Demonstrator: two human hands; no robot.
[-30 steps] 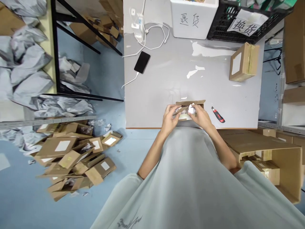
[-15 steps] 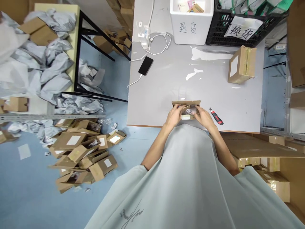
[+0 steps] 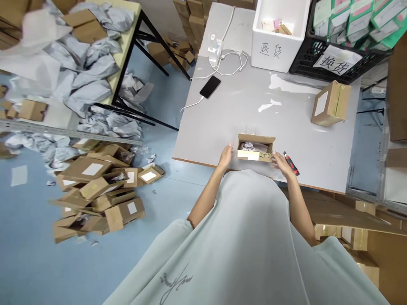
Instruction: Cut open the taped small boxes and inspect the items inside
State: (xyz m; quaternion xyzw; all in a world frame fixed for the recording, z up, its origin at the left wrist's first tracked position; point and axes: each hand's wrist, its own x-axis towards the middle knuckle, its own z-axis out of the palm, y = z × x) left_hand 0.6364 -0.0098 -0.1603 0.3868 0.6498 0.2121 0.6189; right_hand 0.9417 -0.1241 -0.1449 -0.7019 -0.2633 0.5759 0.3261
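A small open cardboard box point(image 3: 256, 157) sits near the front edge of the grey table point(image 3: 229, 114), with crumpled paper point(image 3: 247, 146) inside and a white label on its front. My left hand point(image 3: 225, 156) is to the left of the box, a little apart from it, open and holding nothing. At the box's right end is my right hand point(image 3: 282, 163), fingers apart, its fingertips at or very near the corner. Just beyond that hand lies a red and black utility knife point(image 3: 291, 163).
A taped box point(image 3: 331, 104) stands at the table's right. Behind are a white bin point(image 3: 276, 53) and a black crate point(image 3: 305, 63) of green packages. A phone point(image 3: 210, 87) and cables lie on the left. Opened boxes point(image 3: 92, 167) are heaped on the floor.
Both hands have moved outward from the box, which now shows its open top and paper more fully. The camera view has shifted and tilted.
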